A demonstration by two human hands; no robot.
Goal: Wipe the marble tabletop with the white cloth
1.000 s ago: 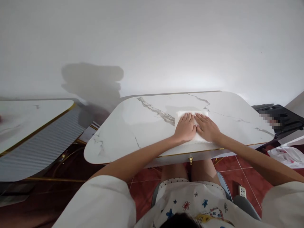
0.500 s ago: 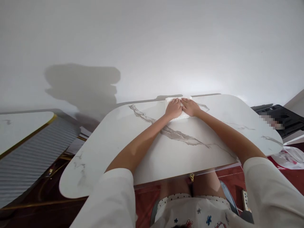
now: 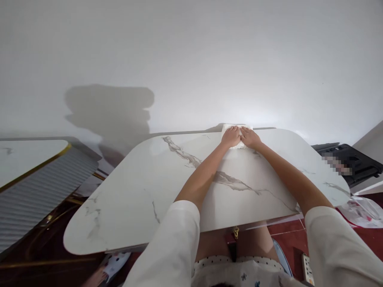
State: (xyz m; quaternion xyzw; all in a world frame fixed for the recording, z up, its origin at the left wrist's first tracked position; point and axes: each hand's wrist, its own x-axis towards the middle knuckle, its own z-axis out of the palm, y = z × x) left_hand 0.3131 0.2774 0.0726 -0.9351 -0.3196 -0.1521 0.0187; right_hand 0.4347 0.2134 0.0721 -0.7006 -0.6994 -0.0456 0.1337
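A folded white cloth (image 3: pixel 236 128) lies at the far edge of a white marble-look table (image 3: pixel 143 187), against the wall. My left hand (image 3: pixel 231 137) and my right hand (image 3: pixel 250 138) rest side by side on the cloth, palms down, fingers stretched flat and pressing it onto the tabletop. Both arms reach straight out across the table. Most of the cloth is hidden under the hands.
A second marble-look table with a gold rim and ribbed side (image 3: pixel 32 175) stands at the left. A black object (image 3: pixel 347 159) sits beyond the table's right end, with a plastic bag (image 3: pixel 363 211) on the red tiled floor. A power strip (image 3: pixel 306 269) lies by my seat.
Both hands have slid the cloth from near the table's front edge across to its far edge by the wall, arms now stretched out.
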